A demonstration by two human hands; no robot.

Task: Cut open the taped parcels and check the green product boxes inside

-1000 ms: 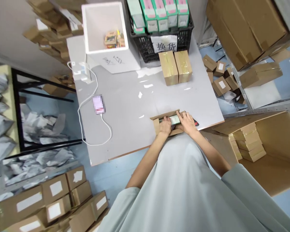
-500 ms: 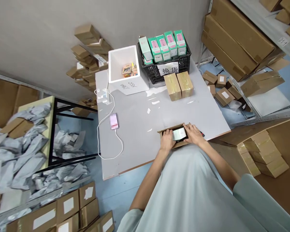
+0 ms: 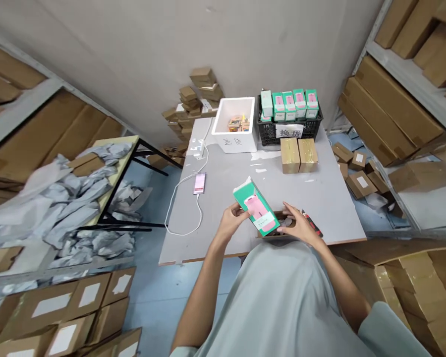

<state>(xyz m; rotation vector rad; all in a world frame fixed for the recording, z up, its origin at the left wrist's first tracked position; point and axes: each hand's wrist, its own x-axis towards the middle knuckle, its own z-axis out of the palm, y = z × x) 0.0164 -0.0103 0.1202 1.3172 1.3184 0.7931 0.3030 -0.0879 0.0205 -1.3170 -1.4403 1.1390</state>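
A green-and-white product box point(image 3: 257, 207) with a pink picture on its front is tilted above the table edge. My left hand point(image 3: 230, 224) grips its left side, thumb on the front face. At its lower right corner is my right hand point(image 3: 300, 225), fingers spread, the thumb close to the corner; I cannot tell if it touches. Below both lies an open cardboard carton point(image 3: 277, 239), partly hidden by the product box and my right hand. A red-and-black tool point(image 3: 312, 224) lies beside my right wrist, its kind unclear.
On the table point(image 3: 230, 208) stand a white foam bin point(image 3: 234, 143), a black crate point(image 3: 269, 131) of similar green boxes, and two taped cartons point(image 3: 290, 156). A phone point(image 3: 199, 183) is plugged into a white cable at left. Shelves and a large open carton point(image 3: 364, 248) flank the table.
The product box has come up out of the open carton in my left hand and now shows its green front. My right hand has stayed near the carton. The view has tilted up.
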